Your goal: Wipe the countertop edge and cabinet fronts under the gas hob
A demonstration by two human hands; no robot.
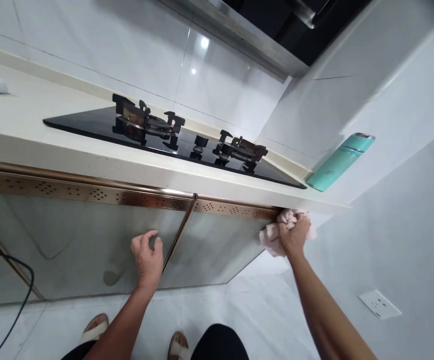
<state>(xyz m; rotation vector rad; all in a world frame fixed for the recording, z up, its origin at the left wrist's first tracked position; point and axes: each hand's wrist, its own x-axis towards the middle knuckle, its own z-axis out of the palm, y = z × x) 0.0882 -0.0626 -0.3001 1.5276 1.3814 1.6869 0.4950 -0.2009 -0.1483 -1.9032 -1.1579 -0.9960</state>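
My right hand (294, 236) is closed on a crumpled pale pink cloth (273, 241). It presses the cloth at the upper right corner of the cabinet door (220, 245), at the end of the copper-coloured perforated trim (235, 210) under the counter edge. Part of the cloth hangs below my fingers. My left hand (149, 256) is held in front of the neighbouring cabinet door (89, 240), with thumb and curled fingers apart and nothing between them. Whether it touches the door I cannot tell.
A black glass gas hob (100, 120) with two burners lies on the cream countertop (25, 112). A turquoise bottle (340, 162) stands at the counter's right end. Overhead is a range hood (247, 35). A black cable (25, 295) hangs at left; a wall socket (380, 303) is at right.
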